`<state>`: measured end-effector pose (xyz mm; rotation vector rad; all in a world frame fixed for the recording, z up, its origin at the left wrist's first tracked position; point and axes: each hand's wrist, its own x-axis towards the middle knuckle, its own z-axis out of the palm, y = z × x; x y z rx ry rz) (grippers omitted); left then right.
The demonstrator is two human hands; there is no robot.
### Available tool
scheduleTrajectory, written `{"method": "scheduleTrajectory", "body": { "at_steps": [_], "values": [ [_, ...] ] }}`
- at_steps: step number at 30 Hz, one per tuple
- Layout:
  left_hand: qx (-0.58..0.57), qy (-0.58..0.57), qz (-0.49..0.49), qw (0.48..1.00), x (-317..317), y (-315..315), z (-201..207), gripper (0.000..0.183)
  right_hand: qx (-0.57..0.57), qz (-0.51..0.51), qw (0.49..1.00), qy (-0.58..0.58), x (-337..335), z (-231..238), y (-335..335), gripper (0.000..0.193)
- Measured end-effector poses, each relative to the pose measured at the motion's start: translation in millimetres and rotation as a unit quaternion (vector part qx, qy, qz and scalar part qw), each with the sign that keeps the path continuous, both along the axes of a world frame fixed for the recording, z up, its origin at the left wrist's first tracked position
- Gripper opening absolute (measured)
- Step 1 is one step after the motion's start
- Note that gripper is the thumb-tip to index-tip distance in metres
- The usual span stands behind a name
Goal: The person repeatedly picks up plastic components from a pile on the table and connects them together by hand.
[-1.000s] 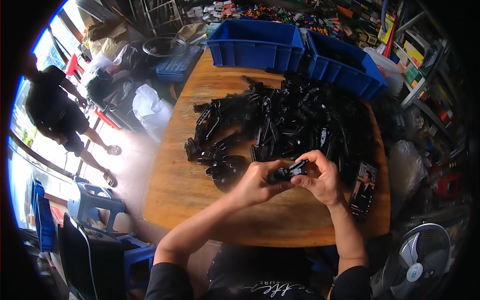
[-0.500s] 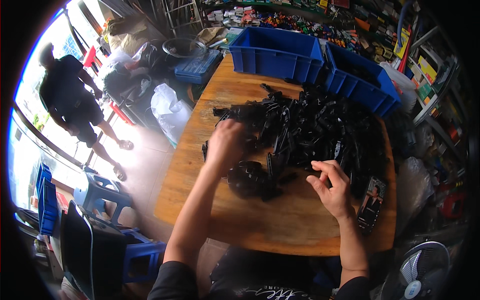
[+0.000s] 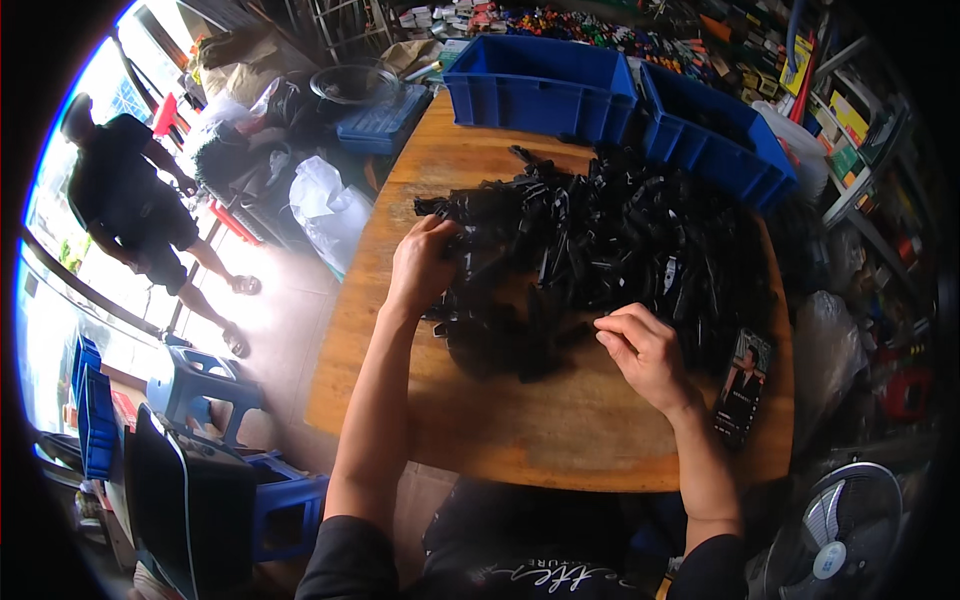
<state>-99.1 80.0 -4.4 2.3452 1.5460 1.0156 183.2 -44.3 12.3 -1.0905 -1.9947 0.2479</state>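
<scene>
We logged L hand (image 3: 423,262) at the left edge of the heap of black plastic parts (image 3: 625,230), fingers bent down onto it. Tips were hidden behind the knuckles, so we couldn't tell if it had gripped a part. R hand (image 3: 645,350) sat just off the near edge of the heap, fingers loosely curled, thumb near the forefinger, no part seen in it.

Heap covered most of the far half of the wooden table (image 3: 500,435), w/ a smaller dark clump (image 3: 490,345) in front, btwn the hands; too blurry to split into pieces. Two blue bins (image 3: 540,100) (image 3: 722,150) stood behind the heap; phone (image 3: 742,390) lay face up nr R wrist.

Re: handling, we judged the parts looked interlocked, so best was a fingertip pinch on one free end at the edge, then a slow lift so neighbours didn't drag along. We'd also rate R hand well placed: close to the bare wood, approx. ready to steady a piece, but clear of the phone.
</scene>
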Motion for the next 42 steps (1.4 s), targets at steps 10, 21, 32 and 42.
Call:
{"method": "scheduleTrajectory", "body": {
  "at_steps": [10, 21, 32, 42],
  "values": [
    [0.009, 0.123, -0.012, 0.992, 14, 4, -15, 0.037, -0.01, 0.027, 0.986, -0.162, -17, -14, -4, 0.03],
    [0.093, 0.003, -0.045, 0.995, 13, -4, -7, 0.037, -0.039, 0.026, 0.989, -0.139, -7, -10, -2, 0.021],
    [-0.444, -0.53, -0.155, 0.706, 82, -72, 31, 0.028, -0.276, 0.029, 0.927, 0.252, 0, 16, -13, 0.022],
    [-0.546, -0.478, -0.202, 0.658, 95, -91, 29, 0.039, -0.169, 0.028, 0.953, 0.249, 1, 9, -8, 0.022]
  ]
}}
